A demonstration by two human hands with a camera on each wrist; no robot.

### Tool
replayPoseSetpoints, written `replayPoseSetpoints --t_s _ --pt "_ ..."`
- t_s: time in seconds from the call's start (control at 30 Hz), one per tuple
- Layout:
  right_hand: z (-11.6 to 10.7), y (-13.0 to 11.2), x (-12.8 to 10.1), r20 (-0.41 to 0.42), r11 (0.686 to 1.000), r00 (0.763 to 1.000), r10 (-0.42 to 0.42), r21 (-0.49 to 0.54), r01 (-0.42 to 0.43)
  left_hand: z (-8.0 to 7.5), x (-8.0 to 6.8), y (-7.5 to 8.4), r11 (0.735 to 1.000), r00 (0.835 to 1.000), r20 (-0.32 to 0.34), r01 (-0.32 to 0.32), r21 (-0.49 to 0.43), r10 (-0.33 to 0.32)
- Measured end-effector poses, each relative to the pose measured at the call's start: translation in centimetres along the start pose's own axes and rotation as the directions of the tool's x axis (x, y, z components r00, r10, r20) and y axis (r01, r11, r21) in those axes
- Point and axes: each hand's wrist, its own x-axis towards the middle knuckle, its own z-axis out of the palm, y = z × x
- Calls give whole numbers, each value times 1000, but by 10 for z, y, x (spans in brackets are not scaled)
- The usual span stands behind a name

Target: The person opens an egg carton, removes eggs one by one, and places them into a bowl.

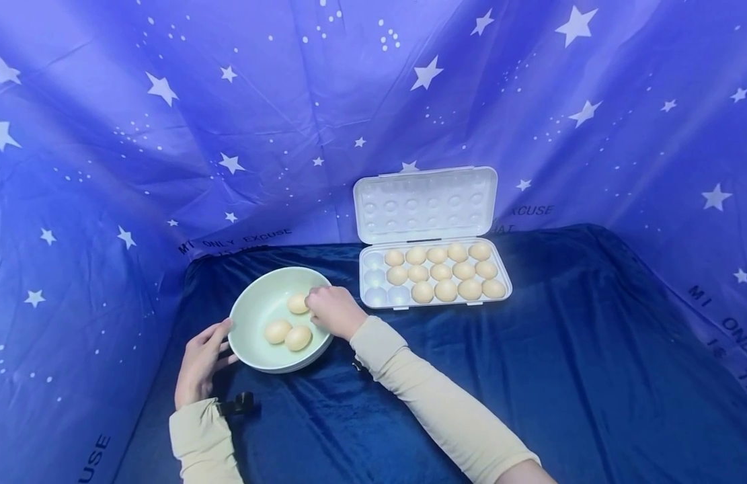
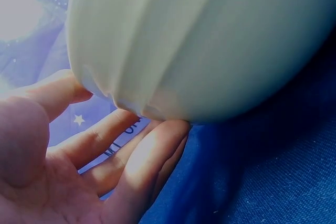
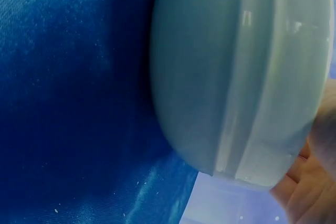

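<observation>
A pale green bowl [image 1: 252, 302] stands at the left of the blue cloth. Inside lie two eggs [image 1: 298, 338] side by side, with another egg [image 1: 298, 304] farther back. My right hand [image 1: 337, 310] reaches over the bowl's right rim and grips this farther egg at its right side, the curled fingertips partly hidden. At the left side, my left hand [image 1: 199, 359] touches the bowl's outer wall, thumb near the rim and fingers spread below. The left wrist view shows its extended fingers [image 2: 149, 153] against the ribbed bowl wall [image 2: 173, 40].
Behind and right of the bowl, a white egg carton [image 1: 434, 308] stands with its lid [image 1: 425, 205] raised. Eggs [image 1: 442, 271] fill most of its hollows; several at the left are bare. A star-printed curtain [image 1: 276, 121] encloses the back and sides.
</observation>
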Motion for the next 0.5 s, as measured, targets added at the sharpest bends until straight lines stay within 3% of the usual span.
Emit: replayPoseSetpoints --t_s 0.5 --pt "-1 -3 -1 17 1000 1000 7 28 -7 -1 -1 -1 1000 1000 6 -12 8 12"
